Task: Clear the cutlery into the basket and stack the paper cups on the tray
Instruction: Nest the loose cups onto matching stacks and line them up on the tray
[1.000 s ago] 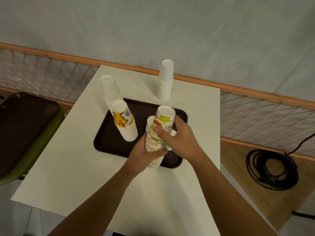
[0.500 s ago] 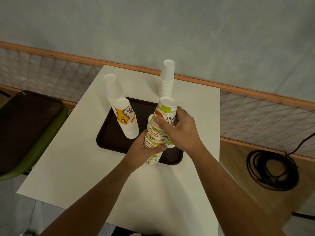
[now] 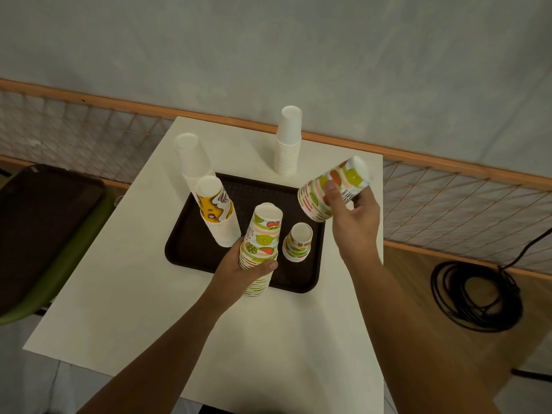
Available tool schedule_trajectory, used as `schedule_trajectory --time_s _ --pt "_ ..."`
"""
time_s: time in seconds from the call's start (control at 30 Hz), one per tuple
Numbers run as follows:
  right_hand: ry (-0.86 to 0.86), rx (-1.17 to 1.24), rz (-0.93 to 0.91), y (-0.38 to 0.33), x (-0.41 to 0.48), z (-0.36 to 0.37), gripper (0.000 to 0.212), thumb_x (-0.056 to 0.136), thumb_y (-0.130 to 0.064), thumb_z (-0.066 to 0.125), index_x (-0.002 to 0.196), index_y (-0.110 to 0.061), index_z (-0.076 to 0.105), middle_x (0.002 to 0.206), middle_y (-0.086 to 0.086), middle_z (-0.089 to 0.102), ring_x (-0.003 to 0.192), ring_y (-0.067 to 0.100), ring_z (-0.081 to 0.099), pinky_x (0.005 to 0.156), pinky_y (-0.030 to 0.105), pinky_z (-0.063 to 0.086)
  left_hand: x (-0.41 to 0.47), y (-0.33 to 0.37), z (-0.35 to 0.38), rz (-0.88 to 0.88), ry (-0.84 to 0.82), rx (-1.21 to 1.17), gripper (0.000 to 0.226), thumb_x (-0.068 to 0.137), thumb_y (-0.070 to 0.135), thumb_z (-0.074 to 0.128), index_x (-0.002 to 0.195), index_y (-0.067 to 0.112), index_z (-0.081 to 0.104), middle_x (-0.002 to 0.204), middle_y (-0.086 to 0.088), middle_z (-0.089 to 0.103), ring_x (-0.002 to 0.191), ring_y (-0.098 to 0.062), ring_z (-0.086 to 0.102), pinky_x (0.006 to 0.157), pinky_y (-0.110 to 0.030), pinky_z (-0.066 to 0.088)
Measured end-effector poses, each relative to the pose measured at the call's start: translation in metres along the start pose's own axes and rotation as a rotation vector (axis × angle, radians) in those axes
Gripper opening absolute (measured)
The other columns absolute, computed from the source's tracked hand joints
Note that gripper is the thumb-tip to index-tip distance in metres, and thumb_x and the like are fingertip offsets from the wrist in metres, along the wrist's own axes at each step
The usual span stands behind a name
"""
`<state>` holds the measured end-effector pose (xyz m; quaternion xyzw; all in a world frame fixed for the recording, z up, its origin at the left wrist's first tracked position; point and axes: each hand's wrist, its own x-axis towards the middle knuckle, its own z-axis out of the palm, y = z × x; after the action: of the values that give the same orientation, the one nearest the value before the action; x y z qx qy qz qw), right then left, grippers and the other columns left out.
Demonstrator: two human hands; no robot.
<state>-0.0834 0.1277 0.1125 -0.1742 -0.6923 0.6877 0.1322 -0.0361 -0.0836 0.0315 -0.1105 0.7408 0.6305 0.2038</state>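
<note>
A dark brown tray lies on the white table. My left hand grips the lower part of a tall fruit-print cup stack standing upright at the tray's near edge. My right hand holds a shorter bundle of fruit-print cups, tilted on its side in the air above the tray's right edge. A short fruit-print stack stands on the tray between my hands. An orange-patterned stack stands on the tray's left part. No cutlery or basket is in view.
A plain white cup stack stands at the tray's far left corner, and another white stack on the table behind the tray. A green chair with a brown tray is on the left. A black coiled cable lies on the floor to the right.
My right hand has pulled the upper cups off the tall stack and swung them up and right, tilted. The left hand still holds the lower stack. The short stack behind is now uncovered.
</note>
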Motion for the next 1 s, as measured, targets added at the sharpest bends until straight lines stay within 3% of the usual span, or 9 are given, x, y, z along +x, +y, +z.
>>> schedule_trajectory --time_s 0.1,0.23,0.4,0.57,0.67,0.77,0.9,1.0 --pt "-0.058 -0.203 -0.042 0.036 -0.004 0.000 0.048 0.090 -0.039 0.072 0.131 -0.021 0.057 0.123 -0.007 0.065 0.112 0.005 0.062 0.088 0.013 0.049 0.002 -0.001 -0.002 -0.005 0.015 -0.026 0.071 0.076 0.036 0.081 0.140 0.032 0.048 0.130 0.011 0.062 0.122 -0.018 0.060 0.108 -0.044 0.048" --pt "-0.090 -0.418 -0.046 0.082 -0.006 0.006 0.055 0.086 -0.043 0.075 0.133 -0.025 0.052 0.126 -0.006 0.055 0.115 0.008 0.054 0.095 0.027 0.050 0.005 0.002 -0.002 0.004 0.015 -0.065 0.060 0.083 0.025 0.078 0.135 0.033 0.048 0.127 0.012 0.063 0.117 -0.014 0.062 0.105 -0.042 0.049" --pt "-0.162 -0.539 0.001 0.129 -0.006 0.011 0.061 0.082 -0.046 0.078 0.133 -0.029 0.050 0.129 -0.007 0.051 0.126 0.013 0.047 0.105 0.041 0.050 0.009 0.007 -0.004 0.027 0.004 -0.122 0.069 0.073 0.036 0.077 0.136 0.032 0.051 0.130 0.009 0.064 0.121 -0.016 0.062 0.104 -0.041 0.051" --pt "-0.190 -0.607 0.076 0.148 -0.011 0.013 0.070 0.080 -0.045 0.080 0.140 -0.034 0.045 0.141 -0.004 0.049 0.134 0.019 0.042 0.109 0.046 0.046 0.013 0.011 -0.005 0.037 0.000 -0.141 0.066 0.071 0.038 0.076 0.132 0.035 0.052 0.131 0.010 0.063 0.122 -0.016 0.061 0.105 -0.042 0.050" --pt "-0.243 -0.666 -0.006 0.147 -0.009 0.008 0.080 0.079 -0.048 0.080 0.146 -0.031 0.039 0.147 -0.006 0.046 0.138 0.020 0.036 0.110 0.048 0.045 0.014 0.012 -0.005 0.043 -0.010 -0.160 0.061 0.071 0.037 0.076 0.128 0.038 0.053 0.129 0.012 0.063 0.122 -0.016 0.061 0.103 -0.039 0.051" --pt "-0.218 -0.697 -0.132 0.129 -0.008 0.000 0.093 0.077 -0.048 0.076 0.154 -0.024 0.028 0.157 -0.002 0.034 0.145 0.020 0.027 0.114 0.040 0.036 0.013 0.016 -0.003 0.048 -0.018 -0.174 0.055 0.075 0.034 0.074 0.125 0.040 0.053 0.125 0.017 0.064 0.118 -0.011 0.063 0.099 -0.033 0.052" --pt "-0.090 -0.485 -0.281 0.067 -0.015 0.005 0.068 0.085 -0.039 0.063 0.147 -0.024 0.042 0.148 -0.007 0.042 0.138 0.011 0.036 0.108 0.022 0.035 0.012 0.022 0.003 0.050 -0.038 -0.194 0.047 0.078 0.032 0.070 0.122 0.040 0.054 0.119 0.021 0.066 0.108 -0.003 0.067 0.084 -0.020 0.054" --pt "-0.409 -0.483 -0.180 0.024 -0.014 0.022 0.059 0.090 -0.058 0.056 0.141 -0.029 0.047 0.127 -0.022 0.057 0.122 0.002 0.052 0.094 0.019 0.045 0.012 0.026 0.009 0.049 -0.062 -0.164 0.046 0.078 0.036 0.070 0.122 0.039 0.055 0.112 0.021 0.071 0.107 -0.002 0.068 0.084 -0.019 0.054"
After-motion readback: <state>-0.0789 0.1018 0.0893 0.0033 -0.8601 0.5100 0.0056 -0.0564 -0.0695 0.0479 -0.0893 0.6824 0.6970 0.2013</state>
